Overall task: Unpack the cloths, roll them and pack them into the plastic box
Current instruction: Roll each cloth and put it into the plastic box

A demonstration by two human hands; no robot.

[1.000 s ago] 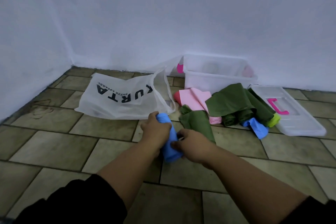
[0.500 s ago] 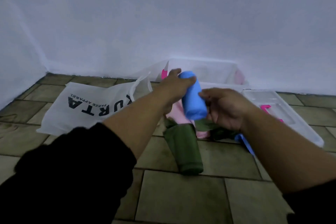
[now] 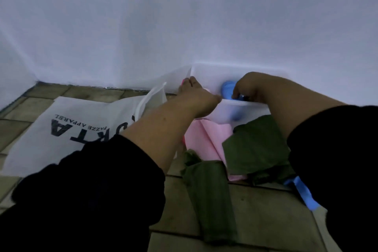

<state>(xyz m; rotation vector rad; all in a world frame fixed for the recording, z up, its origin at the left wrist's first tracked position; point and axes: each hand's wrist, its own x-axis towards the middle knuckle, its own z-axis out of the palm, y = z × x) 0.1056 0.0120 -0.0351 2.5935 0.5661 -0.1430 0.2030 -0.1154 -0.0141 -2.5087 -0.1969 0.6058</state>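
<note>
The clear plastic box (image 3: 243, 108) stands against the white wall. A rolled blue cloth (image 3: 228, 88) sits inside it, partly seen through the box's front wall. My right hand (image 3: 251, 86) reaches over the rim and is closed on the roll. My left hand (image 3: 194, 96) rests at the box's left front corner with fingers spread, holding nothing. In front of the box lie a pink cloth (image 3: 202, 139), two loose green cloths (image 3: 255, 147) (image 3: 210, 200) and another blue cloth (image 3: 306, 194).
A white shopping bag (image 3: 67, 129) with black lettering lies flat on the tiled floor (image 3: 266, 217) to the left. The white wall (image 3: 184, 16) rises just behind the box. My black sleeves cover the lower corners of the view.
Both hands moved forward from above the cloth pile to the box. The blue roll went from mid-air into the box, and my left hand has come off it.
</note>
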